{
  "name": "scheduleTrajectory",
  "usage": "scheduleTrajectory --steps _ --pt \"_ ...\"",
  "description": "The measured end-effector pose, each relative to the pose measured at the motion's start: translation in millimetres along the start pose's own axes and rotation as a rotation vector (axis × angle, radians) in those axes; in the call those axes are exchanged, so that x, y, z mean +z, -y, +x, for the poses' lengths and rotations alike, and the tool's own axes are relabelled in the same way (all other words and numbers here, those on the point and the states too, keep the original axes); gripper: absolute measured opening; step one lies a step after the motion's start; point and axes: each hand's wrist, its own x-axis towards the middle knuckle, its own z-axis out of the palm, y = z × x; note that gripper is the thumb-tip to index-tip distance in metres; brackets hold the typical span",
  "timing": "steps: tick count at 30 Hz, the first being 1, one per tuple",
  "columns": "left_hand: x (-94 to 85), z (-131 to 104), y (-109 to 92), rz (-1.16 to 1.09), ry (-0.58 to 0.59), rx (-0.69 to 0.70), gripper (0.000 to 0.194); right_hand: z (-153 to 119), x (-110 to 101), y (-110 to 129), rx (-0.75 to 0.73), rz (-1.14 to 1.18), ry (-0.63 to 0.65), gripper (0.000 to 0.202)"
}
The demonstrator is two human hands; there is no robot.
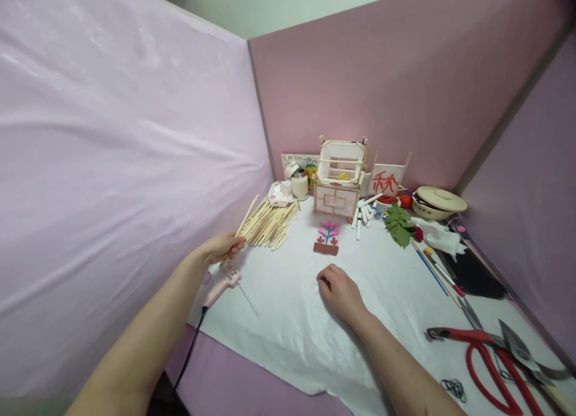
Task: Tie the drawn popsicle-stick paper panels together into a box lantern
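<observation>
My left hand (pixel 222 246) is closed on a thin wooden stick (pixel 247 215) that points up and to the right, beside a pile of several similar sticks (pixel 272 223). Just below that hand lies a pink glue gun (pixel 221 287) with a black cord running off the sheet. My right hand (pixel 341 294) rests knuckles-up on the white sheet (pixel 288 320), fingers curled under, with nothing visible in it. Ahead of it lies a small felt piece with pink flowers (pixel 328 237), and behind that stands a small stick-built lantern frame (pixel 339 177).
Red-handled scissors (pixel 488 359) and pliers lie at the right front, black elastic bands (pixel 454 388) nearby. Green felt leaves (pixel 398 224), white glue sticks (pixel 364 212), brushes (pixel 438 269), a cream lidded bowl (pixel 438 201), a small jar (pixel 299 184) and a sign with a red character (pixel 386 180) crowd the back. Pink partitions enclose the desk.
</observation>
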Motion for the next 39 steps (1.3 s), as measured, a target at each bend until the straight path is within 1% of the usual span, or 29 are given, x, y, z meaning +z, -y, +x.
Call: scheduleTrajectory --steps 1,2,3,4,5,6,8,9,10,11,12,13,15,17,19,23,25,29,32,35,39 --pt "8.8 -17 1 -0.174 0.079 0.043 0.023 0 1 0 0.005 0.033 -0.005 0.018" --pt "21.6 -33 0 -0.342 0.106 0.085 0.025 1 1 1 0.017 0.091 -0.008 0.016" --pt "38.3 -49 -3 -0.472 0.131 0.131 0.027 3 0 2 0.038 0.186 -0.005 0.014" --pt "58.6 -64 -7 -0.575 0.158 0.187 0.029 5 -1 4 0.066 0.323 0.007 0.012" --pt "81.5 -78 -14 -0.655 0.225 0.244 0.029 6 -5 7 0.095 0.494 0.03 0.015" --pt "105.7 -89 -21 -0.728 0.29 0.298 0.029 8 -11 11 0.112 0.681 0.063 0.023" --pt "152.8 -105 -38 -0.831 0.435 0.415 0.03 9 -29 20 0.095 1.019 0.11 0.041" --pt "172.9 -111 -47 -0.848 0.494 0.471 0.03 8 -40 25 0.068 1.131 0.117 0.048" --pt "189.6 -115 -56 -0.856 0.539 0.518 0.03 6 -52 29 0.045 1.198 0.1 0.052" --pt "202.2 -117 -64 -0.856 0.567 0.555 0.03 3 -64 33 0.031 1.221 0.072 0.052" --pt "210.9 -118 -71 -0.843 0.58 0.591 0.03 -1 -74 37 0.027 1.215 0.042 0.048" --pt "216.1 -118 -77 -0.818 0.584 0.628 0.03 -5 -84 39 0.029 1.196 0.024 0.043" --pt "218.8 -114 -85 -0.728 0.571 0.709 0.029 -14 -97 42 0.034 1.175 0.04 0.033" --pt "216.8 -108 -89 -0.652 0.558 0.783 0.03 -22 -102 41 0.029 1.192 0.108 0.031" --pt "214.8 -104 -89 -0.644 0.565 0.825 0.03 -28 -100 38 0.019 1.207 0.18 0.033" --pt "214.7 -103 -84 -0.726 0.613 0.802 0.035 -33 -89 33 0.014 1.137 0.282 0.034" --pt "214.8 -104 -82 -0.745 0.65 0.778 0.036 -33 -85 34 0.018 1.106 0.301 0.032" --pt "214.0 -103 -80 -0.783 0.708 0.764 0.031 -33 -82 42 0.031 1.121 0.266 0.028" --pt "213.0 -101 -80 -0.787 0.699 0.773 0.026 -33 -82 47 0.054 1.096 0.246 0.029" --pt "211.4 -100 -82 -0.776 0.676 0.792 0.023 -33 -80 46 0.054 1.058 0.237 0.031" --pt "211.0 -101 -82 -0.753 0.679 0.792 0.02 -32 -76 43 0.051 1.032 0.264 0.033"
